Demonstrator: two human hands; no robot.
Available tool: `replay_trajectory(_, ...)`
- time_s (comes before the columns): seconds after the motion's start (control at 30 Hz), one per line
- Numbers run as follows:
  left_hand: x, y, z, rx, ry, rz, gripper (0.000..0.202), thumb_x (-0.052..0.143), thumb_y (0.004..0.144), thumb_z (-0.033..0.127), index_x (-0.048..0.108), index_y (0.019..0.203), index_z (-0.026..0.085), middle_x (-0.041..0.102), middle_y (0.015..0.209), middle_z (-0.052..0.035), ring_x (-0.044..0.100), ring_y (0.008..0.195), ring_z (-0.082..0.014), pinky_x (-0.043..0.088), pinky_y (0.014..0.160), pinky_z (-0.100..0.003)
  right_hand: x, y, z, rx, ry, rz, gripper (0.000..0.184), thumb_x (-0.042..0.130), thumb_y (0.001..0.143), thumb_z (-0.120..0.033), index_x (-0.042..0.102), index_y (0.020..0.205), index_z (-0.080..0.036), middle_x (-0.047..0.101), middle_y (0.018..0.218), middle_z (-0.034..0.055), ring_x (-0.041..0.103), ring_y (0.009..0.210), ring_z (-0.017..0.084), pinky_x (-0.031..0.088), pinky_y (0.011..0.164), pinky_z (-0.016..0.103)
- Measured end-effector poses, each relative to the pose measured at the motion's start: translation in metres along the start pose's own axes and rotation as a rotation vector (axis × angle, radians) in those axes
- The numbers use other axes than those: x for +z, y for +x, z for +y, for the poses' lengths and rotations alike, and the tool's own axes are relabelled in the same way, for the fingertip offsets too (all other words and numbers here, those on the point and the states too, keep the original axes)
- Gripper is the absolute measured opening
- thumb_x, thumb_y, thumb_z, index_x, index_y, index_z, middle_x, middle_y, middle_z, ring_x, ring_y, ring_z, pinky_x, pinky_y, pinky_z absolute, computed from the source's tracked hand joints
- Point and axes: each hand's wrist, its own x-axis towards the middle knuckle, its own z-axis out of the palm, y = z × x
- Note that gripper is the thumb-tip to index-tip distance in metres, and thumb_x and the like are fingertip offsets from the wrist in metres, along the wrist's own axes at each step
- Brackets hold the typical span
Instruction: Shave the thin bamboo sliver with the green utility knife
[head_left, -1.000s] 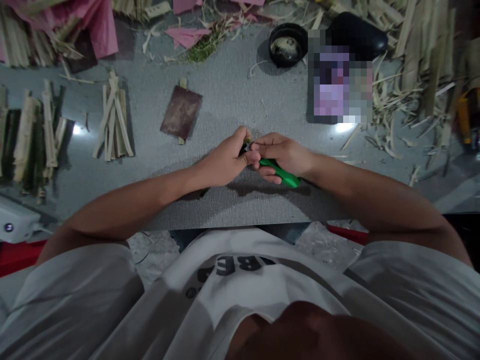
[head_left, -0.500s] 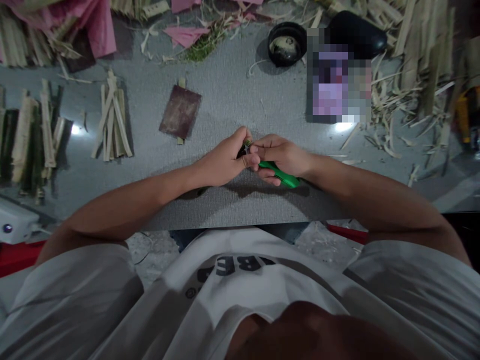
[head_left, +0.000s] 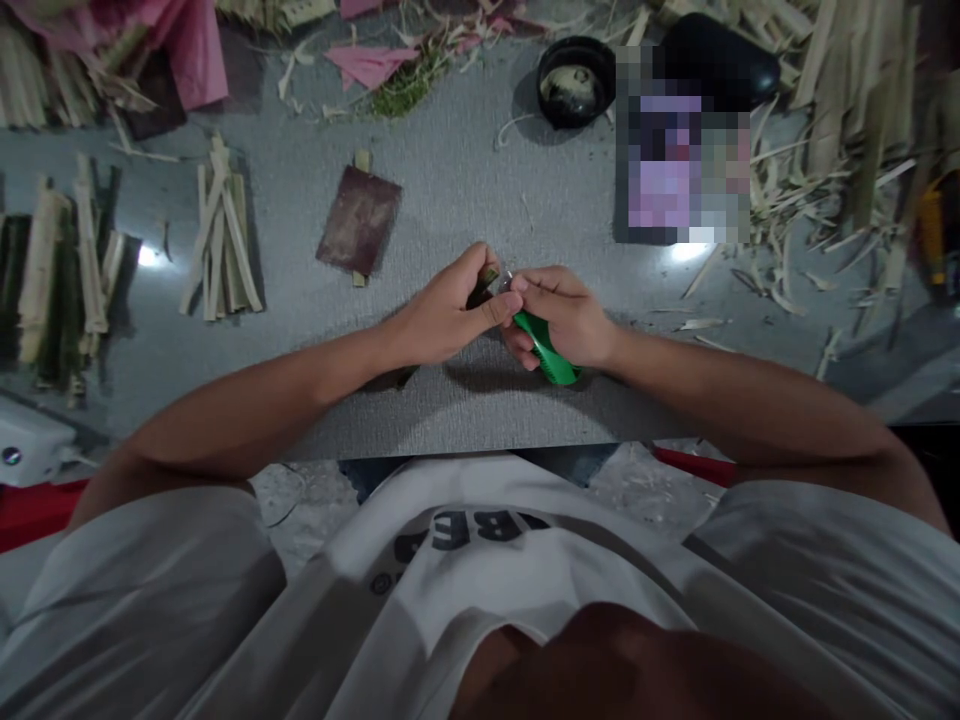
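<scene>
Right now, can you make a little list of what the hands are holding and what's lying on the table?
Right hand: grips a green-handled knife
Left hand: pinches a small dark strip against the knife's tip
Surface: grey mat
Behind the hands: brown sandpaper sheet
Left side: bundle of bamboo strips
Far edge: black bowl
Right side: loose bamboo shavings
</scene>
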Motion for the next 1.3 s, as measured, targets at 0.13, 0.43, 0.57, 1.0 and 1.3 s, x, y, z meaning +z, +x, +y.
replay_trajectory(0.13, 0.001, -0.001, 0.004, 0.022, -0.029, -0.031, 0.084, 0.084, 0.101, 0.108, 0.051, 0.111, 0.032, 0.055, 0.091, 0.0016, 0.063, 0.086, -0.0242, 0.057, 0.078, -0.041, -0.011, 0.001, -0.003, 0.035, 0.048, -0.121, 0.06, 0.09, 0.124, -0.071, 0.068, 0.098, -0.022, 0.06, 0.069, -0.0031, 0.059, 0.05, 0.016, 0.057, 0.044, 0.026)
replay_trajectory(0.43, 0.001, 0.002, -0.008, 0.128, -0.021, -0.054, 0.082, 0.077, 0.107, 0.107, 0.048, 0.113, 0.031, 0.059, 0.091, 0.0032, 0.06, 0.083, -0.021, 0.052, 0.077, -0.037, -0.023, 0.006, -0.006, 0.091, 0.119, -0.241, 0.036, 0.083, 0.126, -0.042, 0.069, 0.101, -0.02, 0.061, 0.073, -0.0032, 0.064, 0.051, 0.016, 0.058, 0.044, 0.024)
replay_trajectory(0.57, 0.001, 0.002, -0.017, 0.151, -0.004, -0.07, 0.081, 0.071, 0.109, 0.109, 0.049, 0.118, 0.032, 0.064, 0.093, 0.0019, 0.065, 0.088, -0.0245, 0.056, 0.083, -0.041, -0.018, 0.006, -0.01, 0.053, 0.099, -0.243, 0.041, 0.089, 0.125, -0.047, 0.069, 0.101, -0.019, 0.067, 0.08, -0.0013, 0.063, 0.053, 0.014, 0.056, 0.043, 0.023)
replay_trajectory(1.0, 0.0, 0.002, -0.018, 0.188, 0.033, -0.031, 0.083, 0.068, 0.108, 0.112, 0.047, 0.113, 0.032, 0.064, 0.092, 0.0021, 0.065, 0.085, -0.0233, 0.055, 0.078, -0.04, -0.01, 0.002, -0.007, 0.059, -0.026, -0.165, 0.06, 0.086, 0.129, -0.073, 0.065, 0.104, -0.022, 0.055, 0.072, -0.0057, 0.055, 0.054, 0.012, 0.053, 0.048, 0.023)
replay_trajectory(1.3, 0.004, -0.001, -0.018, 0.183, 0.079, 0.008, 0.071, 0.056, 0.121, 0.102, 0.053, 0.116, 0.031, 0.068, 0.096, -0.0005, 0.067, 0.085, -0.0239, 0.056, 0.08, -0.041, -0.001, 0.002, 0.0, -0.058, 0.03, -0.049, 0.067, 0.084, 0.128, -0.081, 0.06, 0.1, -0.025, 0.052, 0.069, -0.0076, 0.051, 0.049, 0.013, 0.054, 0.048, 0.023)
